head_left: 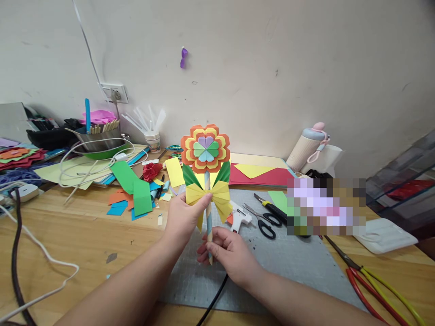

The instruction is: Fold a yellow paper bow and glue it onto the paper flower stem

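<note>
Red-and-yellow handles: the long-bladed metal shears (pixel 371 290) are lying at the near right corner of the mat.
Lower stem: the right hand (pixel 226 253) is gripping the blue-and-cream striped stick (pixel 209 224) near its bottom end, thumb in front, fingers curling behind.
Yellow bow: the left hand (pixel 186 215) is pinching the pleated paper bow (pixel 220 194) against the stick, its thumb pressing the middle; its other fingers are hiding behind.
Flower: the layered orange, yellow and multicoloured paper bloom (pixel 205 149) is standing upright atop the stick, above two green paper leaves (pixel 223 175), before the person.
Grey mat: the cutting mat (pixel 295 267) is bearing a white glue gun (pixel 240 218) and black-handled scissors (pixel 258 215).
Scraps: folded green paper strips (pixel 142 197) are lying left of the flower.
Back edge: a metal bowl (pixel 98 144) is holding wooden sticks; a beige bottle (pixel 303 147) is leaning right.
</note>
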### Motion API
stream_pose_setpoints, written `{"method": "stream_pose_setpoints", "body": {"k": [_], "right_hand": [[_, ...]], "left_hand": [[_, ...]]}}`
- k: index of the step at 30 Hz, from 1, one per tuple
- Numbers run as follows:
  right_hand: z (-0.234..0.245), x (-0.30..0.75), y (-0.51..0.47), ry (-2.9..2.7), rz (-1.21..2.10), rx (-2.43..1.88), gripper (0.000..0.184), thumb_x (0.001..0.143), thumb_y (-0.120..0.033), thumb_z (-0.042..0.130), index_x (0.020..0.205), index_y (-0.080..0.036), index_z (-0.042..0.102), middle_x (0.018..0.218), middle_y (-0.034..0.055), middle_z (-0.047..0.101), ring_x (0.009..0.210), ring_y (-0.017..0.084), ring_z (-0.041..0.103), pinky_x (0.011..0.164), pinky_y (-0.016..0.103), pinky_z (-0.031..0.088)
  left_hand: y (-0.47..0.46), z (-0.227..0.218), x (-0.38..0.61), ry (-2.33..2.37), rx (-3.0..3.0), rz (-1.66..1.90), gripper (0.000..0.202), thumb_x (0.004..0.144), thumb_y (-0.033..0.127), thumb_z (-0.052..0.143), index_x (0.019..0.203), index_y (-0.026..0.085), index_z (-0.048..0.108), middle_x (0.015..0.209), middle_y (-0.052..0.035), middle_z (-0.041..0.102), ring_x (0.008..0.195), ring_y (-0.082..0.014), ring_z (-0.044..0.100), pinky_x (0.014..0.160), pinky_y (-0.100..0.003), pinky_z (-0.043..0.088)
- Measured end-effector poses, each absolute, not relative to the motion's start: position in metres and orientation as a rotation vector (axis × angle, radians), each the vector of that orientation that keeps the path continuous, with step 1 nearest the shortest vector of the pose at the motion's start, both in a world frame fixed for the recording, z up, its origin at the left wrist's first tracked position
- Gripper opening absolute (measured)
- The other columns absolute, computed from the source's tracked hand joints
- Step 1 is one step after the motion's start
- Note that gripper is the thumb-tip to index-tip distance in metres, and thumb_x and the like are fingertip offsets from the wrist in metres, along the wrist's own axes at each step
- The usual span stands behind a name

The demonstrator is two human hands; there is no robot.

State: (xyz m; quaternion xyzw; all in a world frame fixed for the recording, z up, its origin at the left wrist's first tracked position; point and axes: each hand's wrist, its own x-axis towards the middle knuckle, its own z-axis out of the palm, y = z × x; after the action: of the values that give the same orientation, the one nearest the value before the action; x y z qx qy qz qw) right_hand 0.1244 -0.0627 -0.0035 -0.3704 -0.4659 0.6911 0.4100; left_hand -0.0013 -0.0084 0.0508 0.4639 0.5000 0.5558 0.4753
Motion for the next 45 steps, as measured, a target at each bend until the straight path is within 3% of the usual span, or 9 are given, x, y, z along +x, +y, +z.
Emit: {"method": "stream_pose_setpoints", "body": {"k": [11,16,24,35,45], "right_hand": [[-0.005,0.124,-0.061,-1.162,1.741,-0.91,0.044,0.069,-0.054,0.072,0.086,-0.017,0.056,0.07,0.0028,0.068,0.063,0.018,0.066,0.06,0.03,0.048],[-0.007,0.124,-0.059,-1.153,1.745,-0.911,0.043,0.071,-0.052,0.072,0.089,-0.017,0.056,0.074,0.0038,0.069,0.065,0.018,0.067,0.06,0.03,0.048],[-0.012,0.124,-0.058,-1.15,1.765,-0.914,0.047,0.068,-0.054,0.073,0.089,-0.016,0.057,0.072,0.0022,0.068,0.064,0.016,0.067,0.061,0.029,0.05],[-0.011,0.124,-0.058,-1.156,1.747,-0.955,0.05,0.065,-0.057,0.074,0.087,-0.016,0.057,0.071,0.0031,0.069,0.064,0.016,0.067,0.061,0.029,0.05],[-0.011,0.124,-0.059,-1.161,1.742,-0.955,0.047,0.066,-0.056,0.074,0.085,-0.016,0.058,0.072,0.003,0.069,0.064,0.016,0.067,0.061,0.028,0.05]], "left_hand": [[-0.005,0.047,-0.004,1.169,1.136,1.308,0.037,0.062,0.044,0.08,0.085,0.016,0.072,0.088,-0.0071,0.075,0.079,-0.0225,0.068,0.064,-0.027,0.049],[0.0,0.05,-0.008,1.063,1.129,1.233,0.045,0.065,0.045,0.078,0.098,0.017,0.07,0.102,-0.0087,0.073,0.09,-0.0241,0.067,0.073,-0.029,0.05],[0.004,0.046,-0.012,1.008,1.095,1.173,0.045,0.067,0.042,0.078,0.1,0.014,0.069,0.099,-0.0114,0.073,0.088,-0.0262,0.068,0.076,-0.034,0.051],[0.003,0.047,-0.009,1.063,1.071,1.227,0.041,0.063,0.041,0.081,0.094,0.015,0.071,0.089,-0.0086,0.075,0.081,-0.0234,0.069,0.071,-0.03,0.052],[0.0,0.049,-0.009,1.081,1.077,1.217,0.041,0.062,0.043,0.081,0.09,0.015,0.071,0.091,-0.0091,0.075,0.081,-0.0238,0.069,0.07,-0.029,0.052]]}}
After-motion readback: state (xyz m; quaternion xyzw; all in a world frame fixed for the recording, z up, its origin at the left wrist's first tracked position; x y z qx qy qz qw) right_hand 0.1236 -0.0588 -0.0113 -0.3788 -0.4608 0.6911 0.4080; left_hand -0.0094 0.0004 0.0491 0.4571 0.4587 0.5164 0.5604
